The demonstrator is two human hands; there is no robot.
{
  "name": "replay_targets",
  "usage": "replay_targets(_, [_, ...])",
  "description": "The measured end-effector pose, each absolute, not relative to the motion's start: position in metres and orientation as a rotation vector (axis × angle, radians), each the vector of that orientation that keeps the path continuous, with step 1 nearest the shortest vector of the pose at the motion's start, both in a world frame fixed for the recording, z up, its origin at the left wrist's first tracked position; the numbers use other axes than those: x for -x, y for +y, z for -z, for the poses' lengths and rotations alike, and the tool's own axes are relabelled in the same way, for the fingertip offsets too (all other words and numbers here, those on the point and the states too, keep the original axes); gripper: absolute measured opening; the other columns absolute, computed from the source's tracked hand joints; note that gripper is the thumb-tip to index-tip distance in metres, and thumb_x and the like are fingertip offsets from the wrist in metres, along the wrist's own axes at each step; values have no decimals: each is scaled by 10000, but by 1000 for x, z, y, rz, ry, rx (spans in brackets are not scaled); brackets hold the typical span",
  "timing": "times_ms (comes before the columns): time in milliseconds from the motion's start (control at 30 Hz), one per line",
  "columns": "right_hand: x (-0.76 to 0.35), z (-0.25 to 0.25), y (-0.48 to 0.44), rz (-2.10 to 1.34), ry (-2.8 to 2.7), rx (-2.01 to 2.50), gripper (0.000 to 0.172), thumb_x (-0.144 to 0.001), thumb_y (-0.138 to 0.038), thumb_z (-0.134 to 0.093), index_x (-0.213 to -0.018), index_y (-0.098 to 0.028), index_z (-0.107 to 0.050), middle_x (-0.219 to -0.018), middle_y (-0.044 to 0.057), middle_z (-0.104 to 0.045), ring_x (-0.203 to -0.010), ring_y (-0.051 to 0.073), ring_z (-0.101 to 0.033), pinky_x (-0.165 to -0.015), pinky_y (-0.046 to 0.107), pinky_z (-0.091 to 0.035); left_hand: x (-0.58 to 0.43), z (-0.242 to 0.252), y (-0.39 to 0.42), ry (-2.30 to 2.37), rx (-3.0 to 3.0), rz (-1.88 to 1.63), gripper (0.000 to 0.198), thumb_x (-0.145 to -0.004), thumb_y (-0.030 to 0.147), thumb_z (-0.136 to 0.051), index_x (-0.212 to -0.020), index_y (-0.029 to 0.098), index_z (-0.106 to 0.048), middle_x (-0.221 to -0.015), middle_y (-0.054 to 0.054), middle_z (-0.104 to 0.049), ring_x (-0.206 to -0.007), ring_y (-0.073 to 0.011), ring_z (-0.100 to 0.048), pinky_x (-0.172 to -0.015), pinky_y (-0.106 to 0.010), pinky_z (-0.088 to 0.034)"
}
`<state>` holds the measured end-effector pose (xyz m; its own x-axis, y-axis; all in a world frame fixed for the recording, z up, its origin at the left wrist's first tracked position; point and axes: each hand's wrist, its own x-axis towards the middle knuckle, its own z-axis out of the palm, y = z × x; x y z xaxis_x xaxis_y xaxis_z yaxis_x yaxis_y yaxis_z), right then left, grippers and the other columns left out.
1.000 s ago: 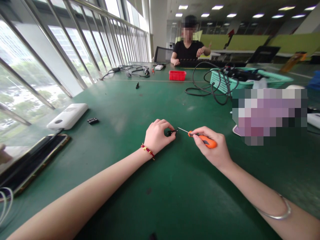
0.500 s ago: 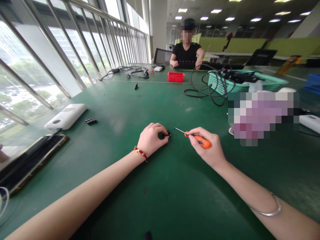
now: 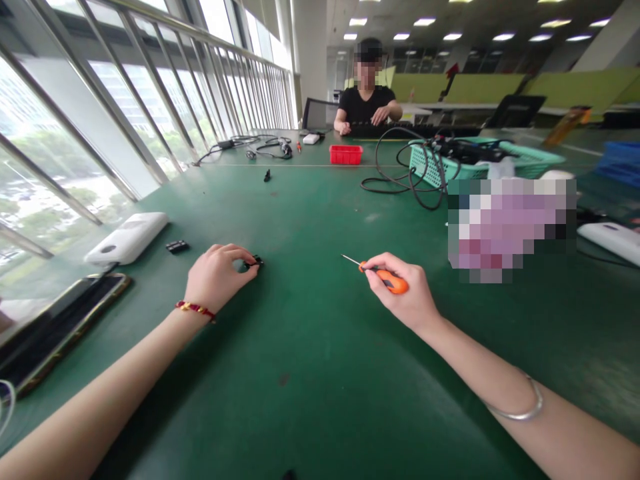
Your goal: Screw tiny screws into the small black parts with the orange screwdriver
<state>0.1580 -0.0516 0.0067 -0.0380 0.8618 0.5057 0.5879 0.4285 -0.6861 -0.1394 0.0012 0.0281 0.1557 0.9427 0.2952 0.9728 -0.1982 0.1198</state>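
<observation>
Thumb and fingers of my left hand point(image 3: 219, 272) pinch a small black part point(image 3: 257, 261), mostly covered by the fingertips, low over the green table point(image 3: 300, 320). My right hand point(image 3: 404, 287) grips an orange and grey screwdriver point(image 3: 392, 281); its thin metal shaft points up and to the left, apart from the black part. To the left of my left hand lies a small black block point(image 3: 177, 247). Another little black piece point(image 3: 267, 175) rests farther back on the table.
A white device point(image 3: 127, 239) and a phone point(image 3: 65, 327) lie at left. Farther back are a red bin point(image 3: 346, 155), black cables point(image 3: 383, 185) and a turquoise basket point(image 3: 425, 165). A blurred pinkish item point(image 3: 515, 227) is at right. Across the table sits a person point(image 3: 367, 100).
My left hand has moved left with the small black part, away from the screwdriver tip. My right hand stays nearly in place, holding the screwdriver. The person opposite has shifted a hand.
</observation>
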Motion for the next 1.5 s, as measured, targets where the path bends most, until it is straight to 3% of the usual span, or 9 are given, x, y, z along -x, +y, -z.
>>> replay_targets(233, [-158, -7, -52, -366, -1737, 1246, 105, -771, -252, -548, -799, -183, -622, -675, -9, -634, -541, 85, -537, -547, 187, -397, 179, -41, 3, -2106, 2041, 224, 294, -715, 449, -517, -789, 226, -692, -954, -43, -649, -966, -260, -534, -767, -323, -422])
replay_targets(533, [-157, -6, -52, -381, -1752, 1251, 111, -771, -258, -549, -806, -181, -621, -674, -2, -634, -549, 95, -542, -550, 201, -399, 209, -47, 10, -2485, 1880, 516, 410, -650, 500, -572, -909, 203, -683, -1085, -51, -637, -985, -246, -569, -823, -304, -426])
replay_targets(900, [-158, -6, -52, -386, -1769, 1251, 116, -776, -259, -548, -822, -181, -620, -692, 1, -638, -566, 102, -553, -558, 208, -402, 206, -44, 12, -2591, 1968, 617, 415, -608, 490, -589, -862, 179, -696, -860, -45, -680, -869, -221, -599, -741, -259, -420])
replay_targets(1500, [-158, -6, -52, -379, -1787, 1240, 116, -774, -264, -542, -827, -194, -617, -714, 10, -658, -585, 112, -582, -564, 208, -428, 209, -46, 9, -2607, 2053, 690, 348, -643, 409, -620, -877, 160, -685, -839, -16, -713, -849, -198, -612, -748, -243, -433])
